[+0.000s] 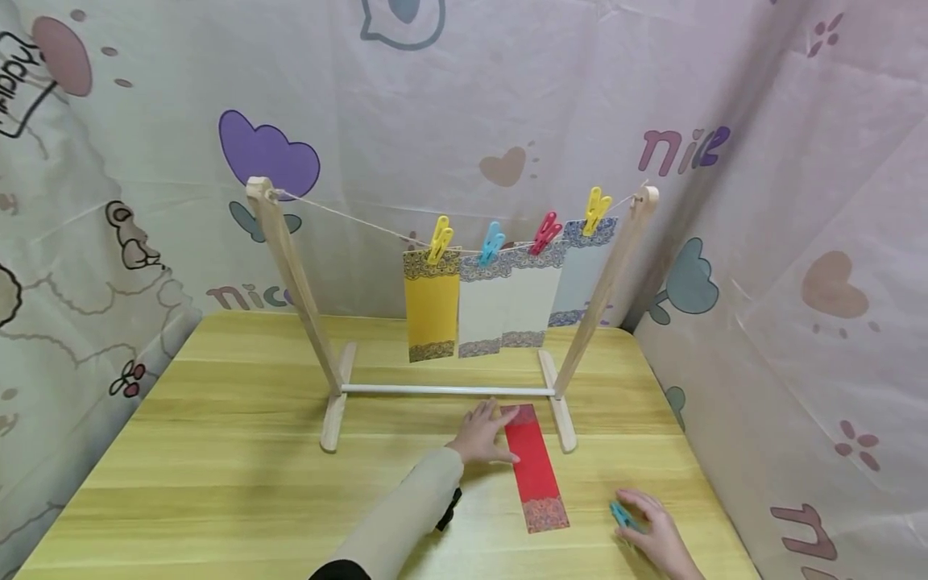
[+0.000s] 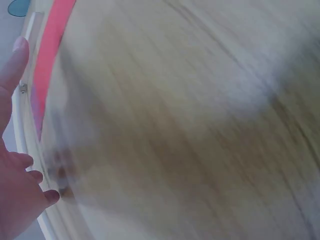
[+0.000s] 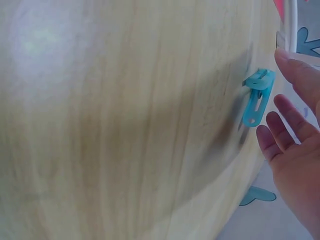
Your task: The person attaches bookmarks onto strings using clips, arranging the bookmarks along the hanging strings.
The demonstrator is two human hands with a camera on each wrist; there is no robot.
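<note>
A red card (image 1: 532,459) with patterned ends lies on the table in front of the drying rack. At its upper left edge is my left hand (image 1: 480,435), thumb and fingers spread, fingertips overlapping the card in the head view. The left wrist view shows the same red card (image 2: 49,60) beside that hand (image 2: 20,185). Farther right on the table, a light blue clothespin (image 3: 258,97) lies by my right hand (image 3: 300,165), whose thumb and fingers are apart around it. In the head view this right hand (image 1: 656,536) partly covers the clothespin (image 1: 625,517).
A wooden rack (image 1: 300,298) with a white crossbar (image 1: 449,391) stands across the back. From its string (image 1: 348,216) hang a yellow card (image 1: 432,310) and several pale cards (image 1: 532,298), under yellow, blue and red clothespins. Printed cloth (image 1: 406,105) encloses the table.
</note>
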